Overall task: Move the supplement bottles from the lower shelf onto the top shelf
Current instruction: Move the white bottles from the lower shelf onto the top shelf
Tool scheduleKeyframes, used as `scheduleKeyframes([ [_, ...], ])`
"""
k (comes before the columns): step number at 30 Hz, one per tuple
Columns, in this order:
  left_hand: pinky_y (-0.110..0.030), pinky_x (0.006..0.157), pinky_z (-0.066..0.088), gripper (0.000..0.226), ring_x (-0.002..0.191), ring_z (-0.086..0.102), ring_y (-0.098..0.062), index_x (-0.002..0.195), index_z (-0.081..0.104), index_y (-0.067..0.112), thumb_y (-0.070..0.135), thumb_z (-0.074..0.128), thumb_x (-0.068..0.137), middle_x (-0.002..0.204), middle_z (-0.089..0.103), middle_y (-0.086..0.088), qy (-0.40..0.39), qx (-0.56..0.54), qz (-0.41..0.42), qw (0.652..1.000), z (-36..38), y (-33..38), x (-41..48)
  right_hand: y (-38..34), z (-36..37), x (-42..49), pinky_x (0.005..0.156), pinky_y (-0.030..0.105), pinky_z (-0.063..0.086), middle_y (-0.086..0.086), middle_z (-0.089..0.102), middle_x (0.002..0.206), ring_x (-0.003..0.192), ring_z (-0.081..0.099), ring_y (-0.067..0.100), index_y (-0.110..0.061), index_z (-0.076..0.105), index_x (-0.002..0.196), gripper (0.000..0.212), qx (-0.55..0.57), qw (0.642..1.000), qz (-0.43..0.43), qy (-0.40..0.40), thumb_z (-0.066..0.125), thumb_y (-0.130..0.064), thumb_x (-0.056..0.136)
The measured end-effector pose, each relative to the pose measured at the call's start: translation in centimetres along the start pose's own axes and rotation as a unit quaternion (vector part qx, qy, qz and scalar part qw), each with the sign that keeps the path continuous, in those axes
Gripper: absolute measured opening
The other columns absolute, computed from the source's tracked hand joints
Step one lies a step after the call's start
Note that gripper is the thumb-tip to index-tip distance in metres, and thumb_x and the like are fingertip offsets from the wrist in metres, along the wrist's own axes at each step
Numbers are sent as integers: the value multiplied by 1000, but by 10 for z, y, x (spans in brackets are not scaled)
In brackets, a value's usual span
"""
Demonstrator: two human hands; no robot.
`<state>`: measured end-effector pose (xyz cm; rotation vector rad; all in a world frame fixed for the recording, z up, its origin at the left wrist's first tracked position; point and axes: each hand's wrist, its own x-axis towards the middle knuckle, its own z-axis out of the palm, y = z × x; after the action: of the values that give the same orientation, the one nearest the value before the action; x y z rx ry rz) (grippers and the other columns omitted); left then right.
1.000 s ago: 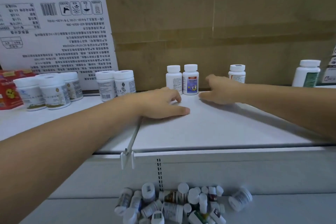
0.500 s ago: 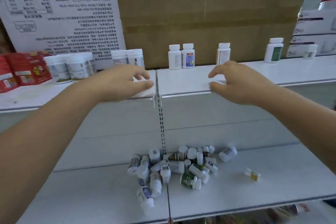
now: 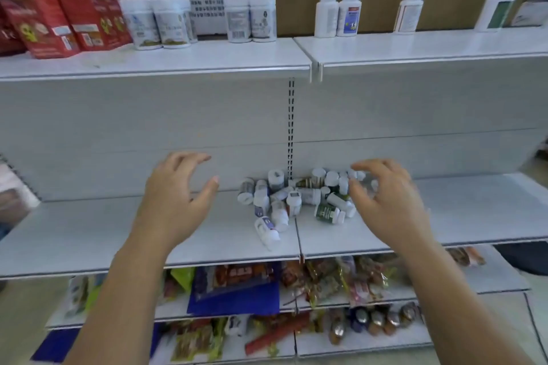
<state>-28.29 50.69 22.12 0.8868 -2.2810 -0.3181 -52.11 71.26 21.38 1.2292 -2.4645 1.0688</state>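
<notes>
Bottles (image 3: pixel 292 201) lie heaped on lower shelf (image 3: pixel 74 231), under top shelf (image 3: pixel 207 56). Left hand (image 3: pixel 175 201) left of bottles, right hand (image 3: pixel 385 201) over their right edge; both empty, fingers (image 3: pixel 184 158) wide and curved, probably shaped to grab 1 bottle each

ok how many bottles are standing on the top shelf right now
9: three wide jars left, one half hidden; a pair beside them; two slim ones past the seam; a single bottle; a green-labelled one far right.
</notes>
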Motion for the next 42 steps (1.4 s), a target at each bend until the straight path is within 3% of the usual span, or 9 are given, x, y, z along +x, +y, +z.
scheduleKeyframes([
  [9,-36,107,36,41,124,50,-25,129,58,19,34,60,91,133,54,-5,-89,-76,-155,981,118,-73,-23,45,134,-7,94,29,45,-3,58,127,112,54,13,-22,58,126,36,71,983,106,-133,57,-28,90],
  [13,-28,100,37,41,123,51,-17,131,55,19,31,60,93,132,54,-1,-133,-127,-216,959,176,-94,2,61,197,4,82,28,48,-3,64,111,95,58,12,-21,59,118,31,65,967,127,-210,58,-33,89],
  [17,-28,91,42,40,112,57,-17,127,57,20,33,65,90,124,59,2,-173,-148,-247,942,233,-113,33,66,252,12,76,30,51,-6,64,89,87,62,15,-23,54,111,37,38,952,132,-274,56,-50,86],
  [20,-30,90,46,44,106,60,-17,125,56,21,32,70,85,117,60,6,-198,-161,-231,939,270,-116,52,60,284,11,72,32,49,-2,68,97,91,63,20,-24,45,111,51,-12,946,94,-310,51,-64,80],
  [31,-31,80,45,43,102,62,-23,119,58,15,36,69,84,114,66,-2,-156,-148,-249,944,300,-108,72,71,283,29,61,18,40,-11,60,89,79,56,5,-22,57,103,40,187,921,207,-273,76,-42,75],
  [33,-29,78,45,42,101,64,-22,115,59,13,35,72,81,108,67,-1,-135,-201,-267,933,283,-103,71,71,271,35,74,24,51,-5,66,93,86,63,10,-16,62,109,38,330,869,265,-257,76,-32,78],
  [36,-26,74,45,53,95,65,-15,108,61,15,50,68,68,101,68,4,-83,-268,-281,918,245,-88,67,64,246,42,94,43,52,11,69,110,104,66,24,-8,59,120,35,551,730,340,-219,67,-15,87],
  [39,-22,65,45,39,86,64,-13,108,60,17,40,72,78,99,66,4,-50,-294,-259,919,204,-65,63,45,213,51,87,43,53,17,68,106,101,65,29,-3,56,118,26,661,636,365,-161,54,-12,94],
  [42,-21,58,46,22,77,61,-14,104,59,18,29,68,86,96,64,2,-30,-337,-238,910,161,-34,57,19,176,54,69,39,55,14,62,87,81,63,28,-6,57,101,17,688,604,378,-134,47,-18,94],
])
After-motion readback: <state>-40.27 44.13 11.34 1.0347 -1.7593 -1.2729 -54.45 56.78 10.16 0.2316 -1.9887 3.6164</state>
